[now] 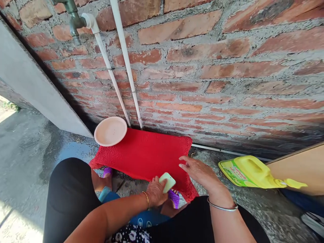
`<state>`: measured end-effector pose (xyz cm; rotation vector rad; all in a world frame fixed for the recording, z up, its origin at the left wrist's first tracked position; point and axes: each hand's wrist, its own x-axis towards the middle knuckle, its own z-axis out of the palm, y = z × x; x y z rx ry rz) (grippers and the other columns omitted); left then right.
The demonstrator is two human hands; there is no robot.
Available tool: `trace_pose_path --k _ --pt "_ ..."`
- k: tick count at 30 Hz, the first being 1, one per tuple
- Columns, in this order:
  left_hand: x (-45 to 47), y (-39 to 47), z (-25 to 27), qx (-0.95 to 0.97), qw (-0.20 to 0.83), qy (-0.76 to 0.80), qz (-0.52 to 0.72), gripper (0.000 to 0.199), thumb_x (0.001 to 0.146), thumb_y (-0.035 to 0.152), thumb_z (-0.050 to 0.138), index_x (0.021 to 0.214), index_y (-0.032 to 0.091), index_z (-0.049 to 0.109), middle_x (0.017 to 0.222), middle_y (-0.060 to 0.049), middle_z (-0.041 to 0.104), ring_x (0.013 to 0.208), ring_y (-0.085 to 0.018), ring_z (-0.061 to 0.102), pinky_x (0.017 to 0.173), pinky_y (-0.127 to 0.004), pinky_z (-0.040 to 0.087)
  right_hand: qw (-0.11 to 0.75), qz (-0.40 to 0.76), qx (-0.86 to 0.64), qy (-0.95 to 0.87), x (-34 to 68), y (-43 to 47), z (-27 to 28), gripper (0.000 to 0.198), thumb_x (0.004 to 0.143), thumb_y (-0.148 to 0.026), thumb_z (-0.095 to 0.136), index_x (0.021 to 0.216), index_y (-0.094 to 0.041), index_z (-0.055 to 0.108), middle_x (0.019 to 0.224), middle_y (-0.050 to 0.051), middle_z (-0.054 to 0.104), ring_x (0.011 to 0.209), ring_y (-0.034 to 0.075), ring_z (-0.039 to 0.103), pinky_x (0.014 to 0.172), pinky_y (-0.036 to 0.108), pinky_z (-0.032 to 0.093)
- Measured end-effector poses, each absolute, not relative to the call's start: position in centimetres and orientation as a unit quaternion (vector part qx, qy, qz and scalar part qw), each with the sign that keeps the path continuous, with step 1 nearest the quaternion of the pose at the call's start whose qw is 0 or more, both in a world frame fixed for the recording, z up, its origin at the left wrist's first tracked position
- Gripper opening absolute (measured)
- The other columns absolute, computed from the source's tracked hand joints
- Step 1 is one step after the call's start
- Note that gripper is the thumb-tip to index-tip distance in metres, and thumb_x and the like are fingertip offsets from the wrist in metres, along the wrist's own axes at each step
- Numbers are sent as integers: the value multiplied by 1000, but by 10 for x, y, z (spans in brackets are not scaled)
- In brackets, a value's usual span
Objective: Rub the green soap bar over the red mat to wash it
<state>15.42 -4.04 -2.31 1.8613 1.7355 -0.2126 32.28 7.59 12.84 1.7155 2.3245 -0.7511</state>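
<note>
Gripping one pale green soap bar (167, 182), left hand (155, 192) presses it on one red mat (146, 155). Right hand (198, 170) lies open, flat on mat beside. One pink plate (110, 131) beyond; one yellow jug (253, 172) right; two white pipes (126, 64) above.

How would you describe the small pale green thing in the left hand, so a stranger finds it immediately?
Start at the red mat below the brick wall. At its near edge, the left hand grips a pale green bar, the only green object touching the mat.

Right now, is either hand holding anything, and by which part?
The left hand grips a pale green bar by its lower end. The right hand holds nothing, resting over the red mat.
</note>
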Motion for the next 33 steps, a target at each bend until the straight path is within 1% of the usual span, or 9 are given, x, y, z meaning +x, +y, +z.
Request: trace_pose_path --k 2,4,8,11,15,19,22,27,33 --pt "164 -43 -22 730 325 596 -80 68 83 47 61 147 32 43 139 -12 49 122 -31 52 103 -44 44 84 -262 560 781 321 74 132 39 93 -32 45 127 -23 62 123 11 70 107 26 67 89 36 50" --pt "154 -33 -13 708 320 626 -68 65 85 46 59 147 33 42 135 -11 51 120 -29 53 102 -43 44 91 -266 555 783 320 73 135 39 94 -31 44 128 -23 61 124 11 69 108 26 66 89 36 50" --pt "116 -1 8 578 255 773 -50 59 93 38 49 150 24 37 127 -13 54 114 -26 56 98 -37 46 92 -260 560 782 320 73 141 35 94 -32 45 124 -26 63 118 9 72 102 26 68 83 35 49" --pt "116 3 7 552 235 798 -64 61 94 36 49 151 20 36 129 -14 54 116 -28 54 97 -37 46 100 -262 567 774 318 74 147 34 95 -32 45 123 -26 63 113 8 73 101 25 68 81 33 49" --pt "166 -29 -12 647 279 706 -75 65 90 37 53 151 24 36 134 -15 52 117 -31 52 100 -42 44 109 -259 570 772 314 73 151 34 95 -29 47 125 -25 63 122 9 70 107 24 66 85 33 48" --pt "201 -45 -14 729 349 584 -79 69 86 48 58 149 29 39 137 -13 50 120 -33 50 100 -45 43 122 -258 561 777 312 70 153 37 96 -28 44 129 -22 60 130 10 66 113 23 64 90 33 47" --pt "187 -24 -1 692 342 632 -58 64 88 46 54 149 29 41 135 -12 50 119 -30 52 100 -41 44 131 -256 555 780 313 69 152 35 97 -27 44 128 -23 60 128 9 67 114 23 63 90 32 46" --pt "159 8 10 600 286 743 -71 63 92 37 47 152 20 36 133 -16 51 119 -30 52 100 -38 42 113 -243 555 788 319 71 141 32 94 -28 48 123 -27 63 119 7 71 106 22 66 84 30 48" --pt "203 -35 -10 736 331 581 -102 64 88 44 55 148 26 41 138 -15 50 120 -33 50 99 -45 43 49 -249 524 813 325 72 123 31 92 -27 49 117 -24 65 113 8 72 102 21 66 86 31 47"
